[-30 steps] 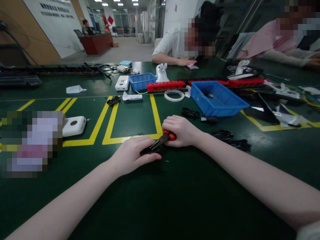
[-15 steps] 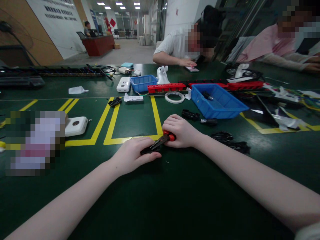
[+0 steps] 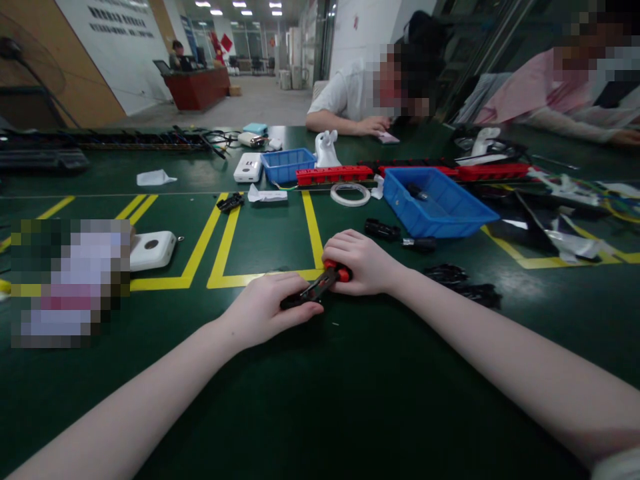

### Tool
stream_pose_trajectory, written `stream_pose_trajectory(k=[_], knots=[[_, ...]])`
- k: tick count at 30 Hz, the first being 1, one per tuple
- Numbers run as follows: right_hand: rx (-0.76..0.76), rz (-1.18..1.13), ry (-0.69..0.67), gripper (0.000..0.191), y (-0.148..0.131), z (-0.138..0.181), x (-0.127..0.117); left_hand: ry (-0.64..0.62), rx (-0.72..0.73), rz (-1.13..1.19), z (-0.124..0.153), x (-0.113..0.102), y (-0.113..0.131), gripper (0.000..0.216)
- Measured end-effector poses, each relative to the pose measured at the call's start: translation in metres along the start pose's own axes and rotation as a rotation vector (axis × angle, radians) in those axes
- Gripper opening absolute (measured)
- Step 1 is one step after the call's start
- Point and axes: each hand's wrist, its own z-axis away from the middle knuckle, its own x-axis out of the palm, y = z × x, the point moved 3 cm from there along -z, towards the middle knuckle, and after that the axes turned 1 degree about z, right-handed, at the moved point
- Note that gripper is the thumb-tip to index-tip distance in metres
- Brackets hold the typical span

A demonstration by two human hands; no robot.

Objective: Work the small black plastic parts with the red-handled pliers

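Red-handled pliers (image 3: 324, 281) sit between the two hands, low over the green tabletop (image 3: 350, 400), their dark nose pointing toward the left hand (image 3: 270, 303). The right hand (image 3: 361, 263) is wrapped around the red handles. The left hand pinches a small black part (image 3: 295, 301) between thumb and fingers, and the nose of the pliers meets it there; whether the jaws bite on it cannot be told, as the fingers hide much of it. A thin pale scrap (image 3: 335, 324) lies on the table near the left thumb. Just beyond the right hand lie a black connector-like piece (image 3: 381, 229) and a black piece with a metallic end (image 3: 419, 244). Near the right forearm are crumpled black bundles (image 3: 477, 294). Farther out stand a large blue bin (image 3: 445, 217), a white ring (image 3: 350, 195) and a red strip (image 3: 335, 175).
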Motion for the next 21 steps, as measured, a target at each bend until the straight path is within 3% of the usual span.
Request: stream_pose_trajectory(k=[16, 21], knots=[[0.067, 0.030, 0.141, 0.021, 0.0013, 0.0021, -0.0045, 0.150, 0.079, -0.133, 0.0005, -0.0006, -0.0013, 0.029], [0.024, 0.063, 0.157, 0.022, -0.0015, 0.0026, -0.0053, 0.160, 0.088, -0.158, -0.0006, 0.0025, -0.0062, 0.027]])
